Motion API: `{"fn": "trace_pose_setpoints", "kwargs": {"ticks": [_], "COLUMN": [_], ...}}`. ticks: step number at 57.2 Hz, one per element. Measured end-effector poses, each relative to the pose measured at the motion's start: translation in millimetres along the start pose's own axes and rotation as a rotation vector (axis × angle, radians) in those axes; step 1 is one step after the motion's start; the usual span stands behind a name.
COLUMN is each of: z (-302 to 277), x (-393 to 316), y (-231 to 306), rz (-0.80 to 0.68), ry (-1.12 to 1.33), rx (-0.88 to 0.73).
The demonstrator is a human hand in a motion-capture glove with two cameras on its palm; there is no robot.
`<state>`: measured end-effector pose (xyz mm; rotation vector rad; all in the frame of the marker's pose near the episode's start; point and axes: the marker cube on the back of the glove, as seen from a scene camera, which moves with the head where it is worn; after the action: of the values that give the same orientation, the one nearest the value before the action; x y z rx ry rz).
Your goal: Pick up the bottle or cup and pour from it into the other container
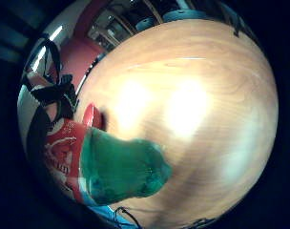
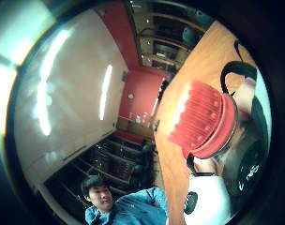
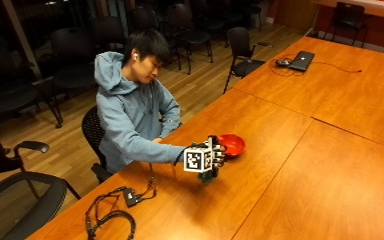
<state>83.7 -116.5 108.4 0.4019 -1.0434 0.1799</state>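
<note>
One gloved right hand (image 3: pixel 212 152), at the centre of the outside frame, was curled around a green plastic bottle (image 3: pixel 207 175) with a red-and-white label and a ribbed red cap (image 2: pixel 203 119), holding it above the table. Under the hand, the bottle's green base (image 1: pixel 123 169) pointed down toward the wooden table (image 3: pixel 298 165). Just beside the hand, toward the upper right, a red bowl (image 3: pixel 232 144) sat on the tabletop. Far off at the upper right of the frame, a dark laptop (image 3: pixel 302 60) lay on the table.
</note>
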Motion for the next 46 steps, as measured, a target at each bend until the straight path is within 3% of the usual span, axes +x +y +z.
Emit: {"fn": "trace_pose_setpoints", "kwargs": {"ticks": [7, 12, 27, 31, 36, 40, 43, 46], "z": [22, 34, 3, 46, 64, 117, 167, 190], "x": [-39, -52, -113, -117, -114, -128, -142, -140], "y": [15, -4, -57, -50, -56, -43, -33, -24], "rz": [-0.014, -0.062, -0.106, -0.116, -0.15, -0.218, -0.19, -0.343], "ry": [0.174, 0.392, 0.786, 1.038, 1.595, 1.609, 1.521, 1.714], "rx": [-0.23, -0.201, -0.385, -0.419, -0.385, -0.437, -0.411, -0.486]}}
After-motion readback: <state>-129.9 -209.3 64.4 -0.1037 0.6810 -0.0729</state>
